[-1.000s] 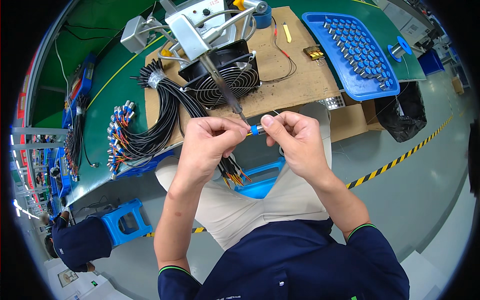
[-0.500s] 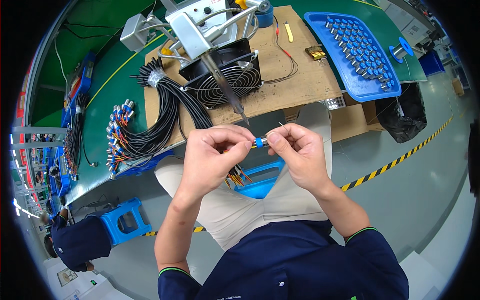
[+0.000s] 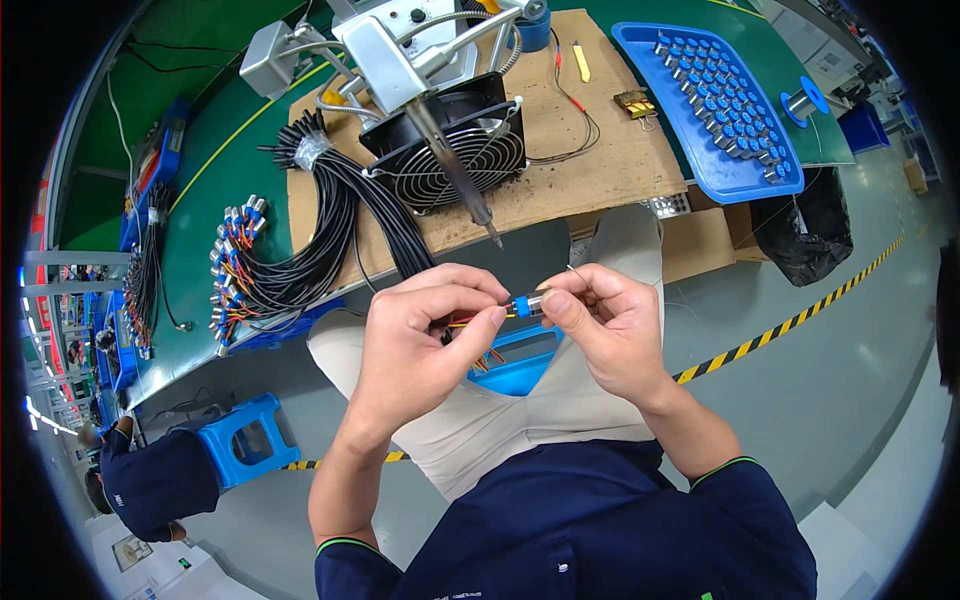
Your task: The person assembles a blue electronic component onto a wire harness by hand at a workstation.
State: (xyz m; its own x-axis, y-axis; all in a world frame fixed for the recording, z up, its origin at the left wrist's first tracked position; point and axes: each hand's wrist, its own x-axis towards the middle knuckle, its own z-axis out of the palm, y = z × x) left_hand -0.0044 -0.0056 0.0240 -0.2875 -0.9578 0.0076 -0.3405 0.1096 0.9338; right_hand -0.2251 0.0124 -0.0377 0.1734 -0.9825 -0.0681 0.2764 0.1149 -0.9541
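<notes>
My left hand (image 3: 420, 335) pinches thin red and yellow wires (image 3: 468, 321) between thumb and fingers. Their ends meet a small blue and silver cylindrical connector (image 3: 527, 305), which my right hand (image 3: 612, 318) grips by its metal end. A fine wire (image 3: 573, 270) sticks up by the right fingers; I cannot tell what it joins. Just above my hands, the tip of a clamped soldering iron (image 3: 465, 185) points down, apart from the connector. More loose wire ends hang under my left hand, partly hidden.
A black fan (image 3: 450, 165) stands behind the iron on cardboard (image 3: 600, 170). Bundled black cables (image 3: 335, 215) with connectors lie left. A blue tray (image 3: 720, 185) holds many connectors at right, beside a wire spool (image 3: 803, 100). Another person (image 3: 160, 485) sits near a blue stool (image 3: 245, 440).
Both hands and the connector have come slightly lower, away from the iron's tip. My grip on the wires and connector looks the same.
</notes>
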